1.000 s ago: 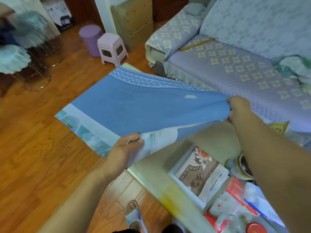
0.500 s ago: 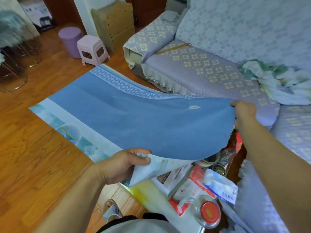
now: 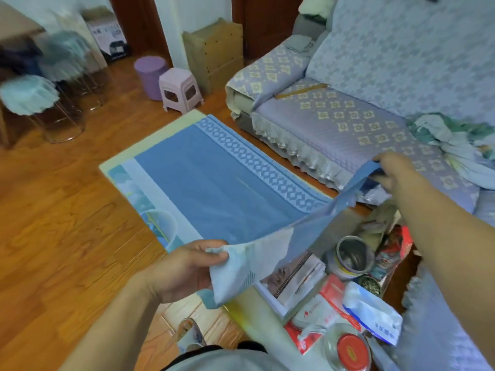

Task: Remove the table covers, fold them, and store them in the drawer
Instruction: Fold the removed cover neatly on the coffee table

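Observation:
A blue table cover [image 3: 214, 183] with a white diamond border and pale end band lies across the far part of the low table [image 3: 150, 137]. Its near end is lifted off the table. My left hand [image 3: 182, 269] pinches the pale near corner of the cover. My right hand [image 3: 396, 172] grips the other near corner, raised toward the sofa, so the blue edge hangs stretched between both hands. No drawer is visible.
On the near part of the table sit a booklet [image 3: 292, 279], an open tin [image 3: 351, 255], snack packets [image 3: 372, 314] and a red-lidded jar [image 3: 348, 349]. A lilac sofa [image 3: 348, 113] runs along the right. Plastic stools [image 3: 179, 89] stand on the wooden floor.
The lifted cover has dropped back down; its far part now lies flat on the table. My right hand moved up and right, and the near edge has narrowed into a stretched strip.

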The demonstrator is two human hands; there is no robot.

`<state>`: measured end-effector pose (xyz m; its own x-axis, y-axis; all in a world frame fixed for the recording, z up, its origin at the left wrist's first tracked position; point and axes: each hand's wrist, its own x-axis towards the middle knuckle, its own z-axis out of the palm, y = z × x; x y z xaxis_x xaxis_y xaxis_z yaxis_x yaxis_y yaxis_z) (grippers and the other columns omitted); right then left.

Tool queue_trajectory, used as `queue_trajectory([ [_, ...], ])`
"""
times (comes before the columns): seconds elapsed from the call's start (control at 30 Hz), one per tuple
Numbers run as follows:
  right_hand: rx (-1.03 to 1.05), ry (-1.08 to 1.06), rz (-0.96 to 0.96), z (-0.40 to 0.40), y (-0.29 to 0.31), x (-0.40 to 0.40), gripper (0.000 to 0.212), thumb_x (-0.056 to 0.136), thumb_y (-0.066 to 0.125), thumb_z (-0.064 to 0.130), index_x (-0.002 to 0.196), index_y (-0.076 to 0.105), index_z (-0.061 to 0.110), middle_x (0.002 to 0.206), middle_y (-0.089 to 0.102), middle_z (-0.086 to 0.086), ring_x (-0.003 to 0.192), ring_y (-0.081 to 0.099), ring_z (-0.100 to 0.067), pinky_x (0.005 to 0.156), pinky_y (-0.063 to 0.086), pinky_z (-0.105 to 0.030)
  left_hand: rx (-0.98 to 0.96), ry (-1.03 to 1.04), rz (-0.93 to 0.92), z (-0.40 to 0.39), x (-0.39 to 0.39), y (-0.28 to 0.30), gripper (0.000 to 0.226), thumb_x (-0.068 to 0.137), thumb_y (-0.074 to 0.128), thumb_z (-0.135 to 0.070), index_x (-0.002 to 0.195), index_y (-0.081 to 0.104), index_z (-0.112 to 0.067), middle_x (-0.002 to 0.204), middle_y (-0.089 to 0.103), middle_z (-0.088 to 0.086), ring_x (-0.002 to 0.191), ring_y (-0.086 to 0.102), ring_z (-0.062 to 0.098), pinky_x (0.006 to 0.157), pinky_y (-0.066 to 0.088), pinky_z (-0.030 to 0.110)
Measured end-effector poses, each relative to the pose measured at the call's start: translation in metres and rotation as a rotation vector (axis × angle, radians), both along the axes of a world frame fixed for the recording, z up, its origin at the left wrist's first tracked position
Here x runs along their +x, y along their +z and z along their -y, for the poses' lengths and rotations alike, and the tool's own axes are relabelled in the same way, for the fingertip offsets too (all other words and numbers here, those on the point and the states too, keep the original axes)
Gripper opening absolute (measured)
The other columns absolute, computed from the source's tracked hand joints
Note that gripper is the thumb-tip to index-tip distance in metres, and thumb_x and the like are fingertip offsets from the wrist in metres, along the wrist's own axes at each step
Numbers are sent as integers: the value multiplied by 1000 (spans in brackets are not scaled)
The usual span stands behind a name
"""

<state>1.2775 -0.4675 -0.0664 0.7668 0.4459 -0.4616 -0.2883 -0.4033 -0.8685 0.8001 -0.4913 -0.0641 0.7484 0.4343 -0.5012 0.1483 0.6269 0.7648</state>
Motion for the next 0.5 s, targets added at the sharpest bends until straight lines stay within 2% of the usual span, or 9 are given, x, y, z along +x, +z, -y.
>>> queue_trajectory([
  [0.07,78,-49,-75,-23,3,-3,8,100,47,3,107,46,5,84,46,-8,75,51,-17,59,57,-28,-24,108,23,-11,-16,-1,43,79,78,-25,113,70,0,104,67,19,90,66,30,80,54,38],
  [0.1,106,-55,-98,-37,5,-10,6,100,46,3,105,47,7,84,45,-8,74,50,-16,52,56,-25,-23,173,23,-17,-23,-1,50,79,76,-24,119,66,4,107,67,21,93,67,32,81,55,39],
  [0.17,153,-53,-127,-69,5,-31,11,100,44,1,96,49,11,83,44,-7,72,48,-14,45,51,-22,-15,330,20,-31,-37,-2,46,86,67,-19,124,64,6,111,67,21,93,69,32,78,57,38],
  [0.23,168,-5,-144,-103,7,-60,10,101,44,2,99,50,10,83,45,-7,68,46,-15,44,51,-25,14,495,-15,-51,-56,-6,44,87,61,-19,125,64,3,110,68,20,91,69,30,76,56,37],
  [0.3,177,13,-163,-139,3,-86,9,100,45,1,102,51,7,85,48,-10,68,49,-18,41,51,-25,90,609,-86,-76,-79,-11,49,83,64,-24,123,63,4,111,65,21,95,64,32,76,50,37],
  [0.37,200,7,-202,-178,-1,-109,15,97,50,0,111,54,4,95,53,-13,77,56,-23,41,53,-29,185,669,-184,-103,-102,-18,47,85,63,-31,119,62,2,108,60,18,96,56,33,77,45,39],
  [0.43,183,-37,-211,-225,-12,-129,25,96,52,-1,120,55,3,104,57,-15,83,61,-26,42,54,-31,259,684,-279,-137,-125,-32,39,99,59,-29,117,61,6,104,62,16,94,58,31,83,46,43],
  [0.5,161,-22,-200,-273,-19,-161,32,96,52,-1,128,54,3,100,58,-14,83,61,-25,41,55,-32,298,688,-354,-178,-148,-52,36,107,50,-24,115,58,10,101,63,16,93,60,29,86,48,44],
])
